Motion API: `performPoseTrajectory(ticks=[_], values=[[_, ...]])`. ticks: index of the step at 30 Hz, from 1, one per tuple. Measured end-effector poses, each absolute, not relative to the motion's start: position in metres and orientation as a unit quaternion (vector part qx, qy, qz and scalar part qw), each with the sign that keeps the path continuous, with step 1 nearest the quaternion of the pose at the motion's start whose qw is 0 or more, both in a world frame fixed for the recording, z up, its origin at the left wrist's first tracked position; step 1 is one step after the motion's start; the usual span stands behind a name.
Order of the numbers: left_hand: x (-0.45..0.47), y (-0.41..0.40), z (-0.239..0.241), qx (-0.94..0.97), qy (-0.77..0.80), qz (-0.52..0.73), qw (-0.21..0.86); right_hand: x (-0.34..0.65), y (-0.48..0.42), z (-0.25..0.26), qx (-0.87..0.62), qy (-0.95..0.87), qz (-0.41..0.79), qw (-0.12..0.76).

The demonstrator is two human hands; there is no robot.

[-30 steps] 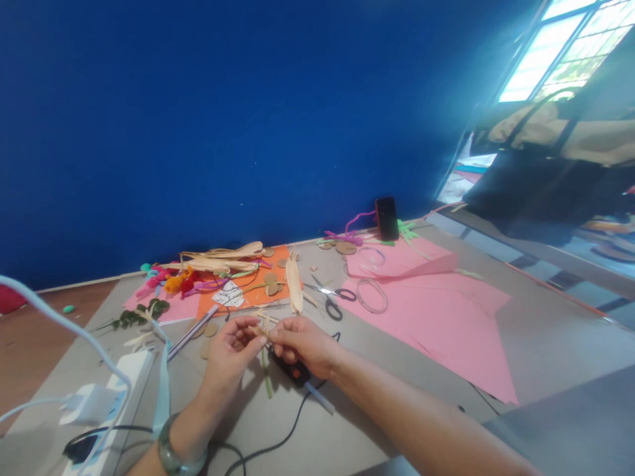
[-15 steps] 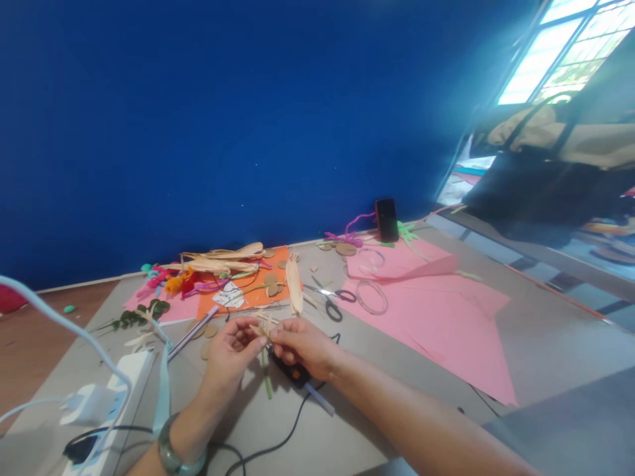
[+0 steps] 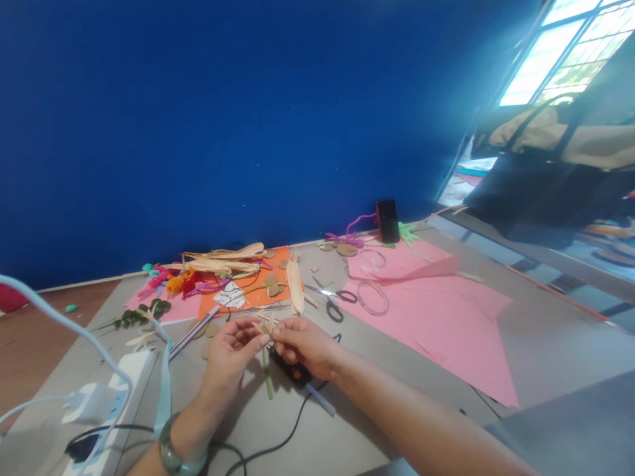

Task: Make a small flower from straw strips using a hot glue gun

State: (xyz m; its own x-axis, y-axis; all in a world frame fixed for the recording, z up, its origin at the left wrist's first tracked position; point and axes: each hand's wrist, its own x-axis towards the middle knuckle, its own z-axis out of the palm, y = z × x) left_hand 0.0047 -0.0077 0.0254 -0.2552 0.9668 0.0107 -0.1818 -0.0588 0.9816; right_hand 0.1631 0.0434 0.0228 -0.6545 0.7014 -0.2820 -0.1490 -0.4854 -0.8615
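Note:
My left hand [image 3: 229, 357] and my right hand [image 3: 307, 345] meet above the grey table [image 3: 546, 344], fingertips pinched together on a small piece made of pale straw strips [image 3: 264, 325]. A thin green stem [image 3: 266, 377] hangs down from it. Under my right hand lies a black and orange glue gun [image 3: 292, 371] with a glue stick poking out behind and a black cord trailing toward me. A green bangle sits on my left wrist.
Scissors [image 3: 331, 301] lie beyond my hands, beside pink paper sheets [image 3: 436, 317] and clear rings [image 3: 373, 297]. An orange sheet [image 3: 248, 287] holds straw strips and brown discs. A white power strip [image 3: 119, 396] with a plug is at the left. A phone [image 3: 387, 221] leans on the blue wall.

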Motion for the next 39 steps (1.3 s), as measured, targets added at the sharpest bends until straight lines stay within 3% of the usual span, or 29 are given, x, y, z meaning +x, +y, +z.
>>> performPoseTrajectory(ticks=[8, 13, 22, 39], values=[[0.002, -0.007, 0.022, 0.405, 0.486, 0.606, 0.483, 0.165, 0.044, 0.024, -0.272, -0.396, 0.833, 0.274], [0.002, -0.007, 0.024, 0.468, 0.451, 0.556, 0.519, 0.168, 0.045, 0.027, -0.255, -0.385, 0.856, 0.233], [0.0, -0.006, 0.024, 0.522, 0.44, 0.564, 0.465, 0.172, 0.045, 0.035, -0.228, -0.366, 0.883, 0.187], [-0.002, -0.006, 0.016, 0.51, 0.441, 0.561, 0.48, 0.173, 0.045, 0.032, -0.201, -0.366, 0.895, 0.159]])
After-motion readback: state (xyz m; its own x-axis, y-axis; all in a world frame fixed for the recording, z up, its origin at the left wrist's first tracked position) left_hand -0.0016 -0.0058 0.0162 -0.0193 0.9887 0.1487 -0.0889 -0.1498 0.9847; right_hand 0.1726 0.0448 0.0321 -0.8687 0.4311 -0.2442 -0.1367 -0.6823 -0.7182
